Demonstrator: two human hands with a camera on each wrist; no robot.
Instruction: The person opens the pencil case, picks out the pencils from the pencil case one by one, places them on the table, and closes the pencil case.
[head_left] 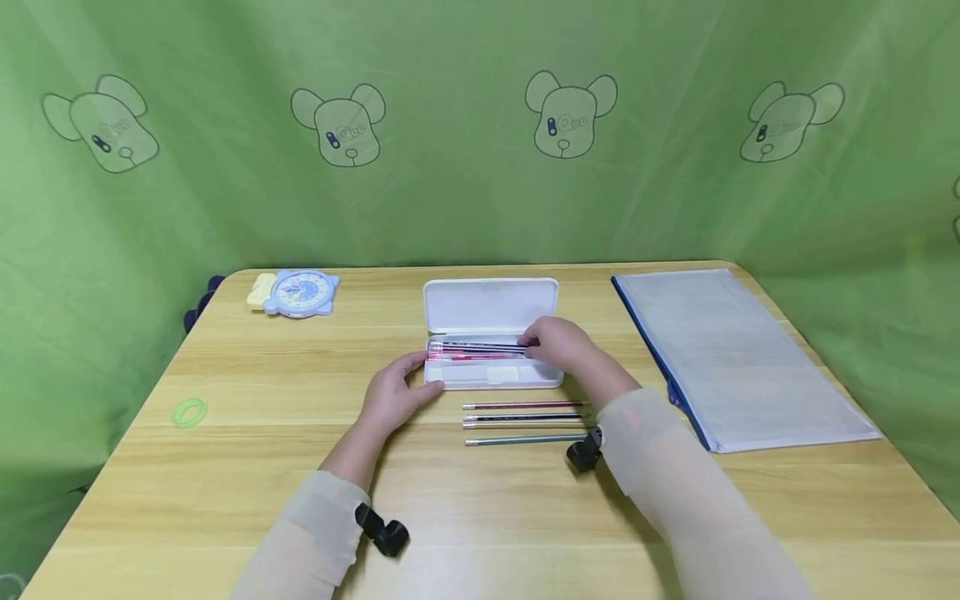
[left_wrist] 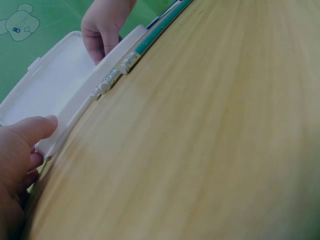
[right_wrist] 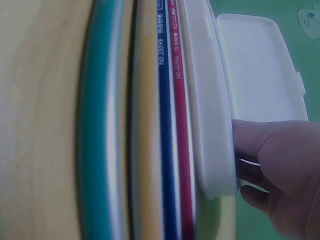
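A white pencil case lies with its lid raised, and several pencils rest inside. My left hand holds the case at its left end. In the left wrist view, its thumb lies against the front wall and the other fingers bend round the corner. My right hand reaches into the right end of the case and pinches a dark pencil among the others there. Its fingertips are partly hidden behind the front wall in the right wrist view. In front of the case lie a red pencil, a dark blue, a yellowish and a teal pencil.
To the right lies a translucent zip folder with a blue edge. A light blue toy clock stands near the back left, with a green ring closer in on the left. Green cloth hangs behind the wooden table.
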